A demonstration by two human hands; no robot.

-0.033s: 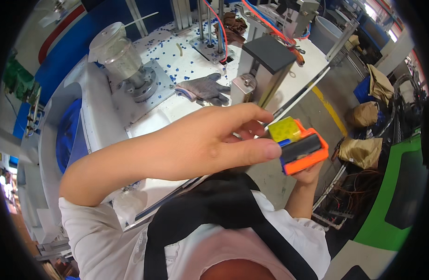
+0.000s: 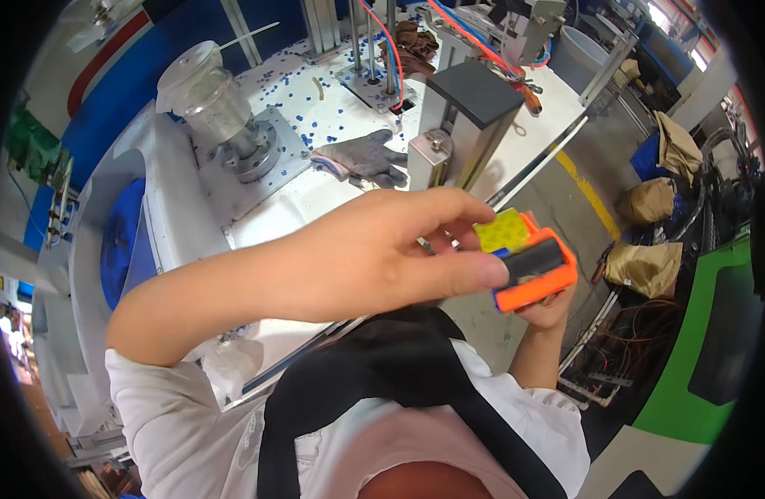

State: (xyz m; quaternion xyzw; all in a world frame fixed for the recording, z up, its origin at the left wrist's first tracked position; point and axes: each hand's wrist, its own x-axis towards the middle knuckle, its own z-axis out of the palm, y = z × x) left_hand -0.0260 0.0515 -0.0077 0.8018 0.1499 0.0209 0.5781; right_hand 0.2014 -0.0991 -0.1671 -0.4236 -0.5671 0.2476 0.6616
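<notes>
A blocky piece [image 2: 534, 264] with an orange shell, a black middle, a yellow-green dotted face and a blue edge is held between both hands over the bench's right front side. My right hand [image 2: 549, 309] supports it from below and behind, with most of its fingers hidden by the piece. From the left, my left hand [image 2: 399, 249] reaches across. Its thumb lies against the black part by the blue edge, and its curled fingers meet the yellow-green side. A grey work glove [image 2: 361, 158] rests on the white bench beyond my left hand.
Small blue bits are scattered over the white bench [image 2: 295, 195]. A clear hopper [image 2: 212, 91] on a metal base stands at the left. Close to my left hand rises a metal post with a black top [image 2: 474, 87]. Brown bags [image 2: 644, 266] lie on the right.
The orange, black and yellow-green piece has shifted slightly left, nearer my left thumb, and my right hand has moved with it. My left hand is almost in the same place.
</notes>
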